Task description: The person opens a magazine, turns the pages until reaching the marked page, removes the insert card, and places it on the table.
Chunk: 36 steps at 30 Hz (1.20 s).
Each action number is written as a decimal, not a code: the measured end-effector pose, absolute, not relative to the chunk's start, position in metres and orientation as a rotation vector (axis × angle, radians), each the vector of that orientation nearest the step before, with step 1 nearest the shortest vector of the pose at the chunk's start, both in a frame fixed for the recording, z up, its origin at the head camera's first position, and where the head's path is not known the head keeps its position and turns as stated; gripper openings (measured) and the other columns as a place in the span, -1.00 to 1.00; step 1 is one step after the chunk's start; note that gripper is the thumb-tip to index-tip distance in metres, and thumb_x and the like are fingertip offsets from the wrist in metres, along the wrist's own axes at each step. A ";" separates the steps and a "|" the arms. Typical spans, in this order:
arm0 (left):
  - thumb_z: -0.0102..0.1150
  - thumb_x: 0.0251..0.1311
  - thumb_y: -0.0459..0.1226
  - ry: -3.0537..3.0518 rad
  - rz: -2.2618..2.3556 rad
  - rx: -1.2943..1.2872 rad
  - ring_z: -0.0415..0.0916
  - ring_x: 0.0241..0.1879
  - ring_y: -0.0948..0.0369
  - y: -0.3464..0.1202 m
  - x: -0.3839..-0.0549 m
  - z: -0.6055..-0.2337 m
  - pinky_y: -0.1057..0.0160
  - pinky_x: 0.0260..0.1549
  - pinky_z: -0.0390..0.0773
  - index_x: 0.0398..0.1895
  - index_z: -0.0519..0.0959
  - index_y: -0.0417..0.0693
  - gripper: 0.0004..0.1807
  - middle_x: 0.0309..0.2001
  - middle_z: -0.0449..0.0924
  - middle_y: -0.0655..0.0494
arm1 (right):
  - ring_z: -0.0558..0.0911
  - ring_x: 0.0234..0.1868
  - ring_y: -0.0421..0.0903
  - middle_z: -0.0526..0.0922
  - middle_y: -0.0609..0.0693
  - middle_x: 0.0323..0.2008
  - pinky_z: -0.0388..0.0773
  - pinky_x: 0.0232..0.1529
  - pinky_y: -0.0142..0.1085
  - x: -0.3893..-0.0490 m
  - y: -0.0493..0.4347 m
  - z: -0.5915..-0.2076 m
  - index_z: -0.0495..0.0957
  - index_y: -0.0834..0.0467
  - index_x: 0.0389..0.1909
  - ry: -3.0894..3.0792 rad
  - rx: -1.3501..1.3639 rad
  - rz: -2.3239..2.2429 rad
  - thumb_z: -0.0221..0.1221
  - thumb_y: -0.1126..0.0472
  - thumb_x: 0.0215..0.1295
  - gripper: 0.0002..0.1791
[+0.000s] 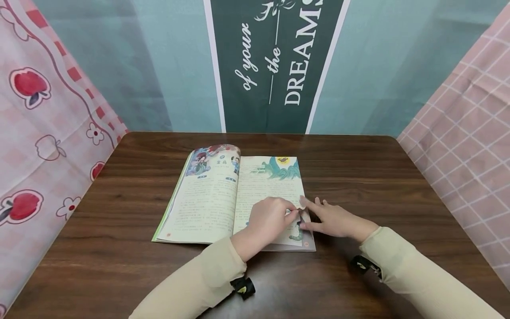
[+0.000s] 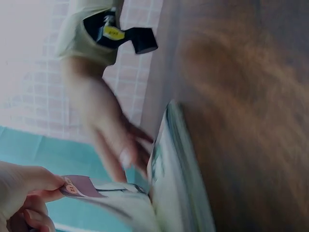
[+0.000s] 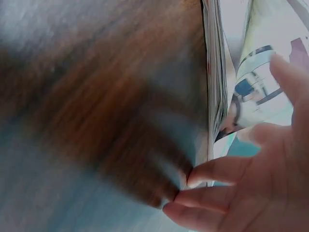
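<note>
An illustrated book lies open on the wooden table, printed with text and coloured drawings. My left hand reaches over its right page and pinches a page between thumb and forefinger. In the left wrist view the lifted page corner, bearing a page number, is between those fingertips, and the leaf curves up off the stack. At the book's right edge my right hand has its fingers spread. The right wrist view shows its fingertips close against the page edges, with the raised leaf beside the thumb.
Brown tabletop surrounds the book. Behind the table hangs a teal cloth with a dark lettered panel. A pink apple-print cloth stands at the left, a pink checked cloth at the right. Both sleeves carry black wrist straps.
</note>
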State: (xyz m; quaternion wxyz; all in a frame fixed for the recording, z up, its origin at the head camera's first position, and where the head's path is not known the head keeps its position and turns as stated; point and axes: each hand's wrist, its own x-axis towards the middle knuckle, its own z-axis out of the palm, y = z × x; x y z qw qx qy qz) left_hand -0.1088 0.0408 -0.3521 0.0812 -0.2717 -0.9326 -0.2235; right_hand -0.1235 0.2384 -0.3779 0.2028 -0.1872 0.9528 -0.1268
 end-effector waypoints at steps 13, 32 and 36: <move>0.22 -0.11 -0.16 -2.686 -1.063 -0.529 0.10 -0.78 0.41 -0.043 -0.119 -0.340 0.40 -0.78 0.13 -0.55 0.64 0.06 -0.91 -0.77 0.37 0.36 | 0.05 0.08 0.41 -0.01 0.49 0.12 0.20 -0.10 0.11 -0.120 0.244 -0.374 0.02 0.03 0.26 2.631 -0.653 -0.264 -0.02 -0.38 -0.12 -0.06; 0.20 -0.10 -0.05 -2.877 -0.802 -0.149 0.05 -0.79 0.31 -0.164 -0.094 -0.352 0.33 -0.79 0.06 -0.46 0.64 -0.02 -0.75 -0.86 0.11 0.27 | 0.06 0.05 0.46 -0.02 0.51 0.11 0.23 -0.16 0.13 -0.113 0.239 -0.379 0.09 -0.02 0.24 2.655 -0.682 -0.199 0.05 -0.43 -0.29 0.01; 0.15 -0.06 -0.03 -2.932 -0.751 -0.138 0.09 -0.76 0.28 -0.178 -0.092 -0.353 0.29 -0.78 0.08 -0.42 0.63 -0.04 -0.71 -0.85 0.14 0.26 | 0.08 0.04 0.46 -0.01 0.53 0.10 0.27 -0.18 0.10 -0.114 0.237 -0.382 0.10 -0.01 0.23 2.682 -0.696 -0.184 0.06 -0.43 -0.29 0.01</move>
